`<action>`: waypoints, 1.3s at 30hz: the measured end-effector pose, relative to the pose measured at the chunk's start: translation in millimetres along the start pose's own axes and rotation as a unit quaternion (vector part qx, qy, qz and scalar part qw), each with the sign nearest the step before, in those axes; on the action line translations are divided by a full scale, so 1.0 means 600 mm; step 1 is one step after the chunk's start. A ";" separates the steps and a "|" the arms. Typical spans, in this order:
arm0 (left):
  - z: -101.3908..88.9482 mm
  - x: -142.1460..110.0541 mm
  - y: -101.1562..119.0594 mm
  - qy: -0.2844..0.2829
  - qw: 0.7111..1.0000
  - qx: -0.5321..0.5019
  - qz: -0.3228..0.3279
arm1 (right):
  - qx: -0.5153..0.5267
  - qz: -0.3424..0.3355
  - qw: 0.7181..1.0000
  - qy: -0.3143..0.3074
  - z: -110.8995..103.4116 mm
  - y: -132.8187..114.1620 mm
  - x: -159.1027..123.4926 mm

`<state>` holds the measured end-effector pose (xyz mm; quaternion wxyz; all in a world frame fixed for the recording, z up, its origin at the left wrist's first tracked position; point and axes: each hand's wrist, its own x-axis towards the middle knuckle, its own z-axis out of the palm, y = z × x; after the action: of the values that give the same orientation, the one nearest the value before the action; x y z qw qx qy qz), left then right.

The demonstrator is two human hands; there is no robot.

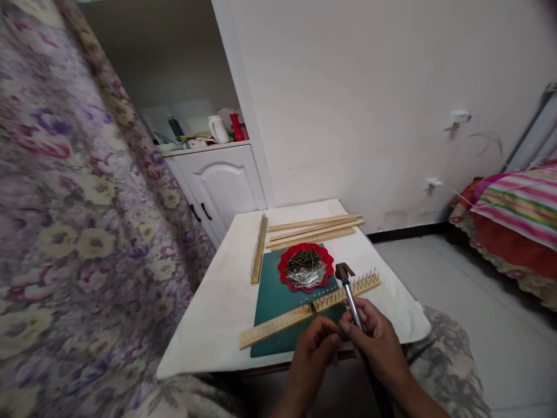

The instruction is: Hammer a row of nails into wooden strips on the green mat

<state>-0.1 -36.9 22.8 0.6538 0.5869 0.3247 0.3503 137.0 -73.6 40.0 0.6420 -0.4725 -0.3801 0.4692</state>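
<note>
A claw hammer [351,302] with a metal shaft and dark handle rests in my right hand [375,337], head pointing away from me. My left hand [317,348] is closed, fingertips pinched together beside the right; whatever they hold is too small to tell. In front of both hands a wooden strip [278,324] lies slantwise across a green mat [272,296]. Nails stand upright along its right half, while rows of small dots mark the left half. Behind it, a red scalloped dish [329,258] holds many loose nails, some dark and some silvery.
Another strip studded with nails [259,247] lies left on the white-covered table [209,313]. Several bare wooden strips [315,228] lie at the back. A flowered curtain [100,232] hangs at left, a white cabinet [226,180] stands behind, and a bed [517,232] is at right.
</note>
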 end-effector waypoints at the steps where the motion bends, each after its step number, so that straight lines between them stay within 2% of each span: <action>1: 0.000 -0.001 0.000 -0.001 1.000 0.010 0.005 | -0.001 0.000 1.000 -0.002 -0.001 0.001 -0.001; 6: -0.004 -0.012 -0.001 0.016 0.993 0.113 0.034 | -0.005 0.012 1.000 -0.025 -0.004 0.007 -0.007; 11: -0.008 -0.025 -0.018 0.034 0.963 0.250 0.097 | 0.016 0.052 0.997 -0.047 -0.008 0.016 -0.012; 16: -0.006 -0.034 -0.044 0.048 0.952 0.275 0.126 | 0.035 0.068 0.995 -0.064 -0.005 0.018 -0.018; 19: -0.007 -0.037 -0.046 0.059 0.946 0.282 0.149 | 0.040 0.069 0.994 -0.068 -0.001 0.019 -0.021; 21: -0.016 -0.037 -0.042 0.063 0.942 0.283 0.171 | 0.033 0.062 0.995 -0.068 -0.001 0.021 -0.022; 23: -0.033 -0.031 -0.037 0.102 0.936 0.281 0.186 | 0.012 0.051 0.997 -0.063 -0.004 0.023 -0.022; 26: -0.067 -0.013 -0.035 0.214 0.923 0.273 0.166 | -0.017 0.043 0.997 -0.062 -0.011 0.026 -0.022; 28: -0.086 0.004 -0.041 0.257 0.918 0.270 0.132 | -0.026 0.044 0.996 -0.068 -0.013 0.029 -0.021; 33: -0.098 0.036 -0.058 0.277 0.913 0.285 0.092 | -0.035 0.053 0.996 -0.059 -0.010 0.037 -0.023; 39: -0.094 0.041 -0.057 0.269 0.908 0.314 0.070 | -0.042 0.043 0.997 -0.044 -0.011 0.043 -0.023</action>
<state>-31.2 12.0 -17.1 0.2973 0.6666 0.5392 0.4201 133.1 -85.5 12.7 0.5838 -0.4939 -0.4061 0.5004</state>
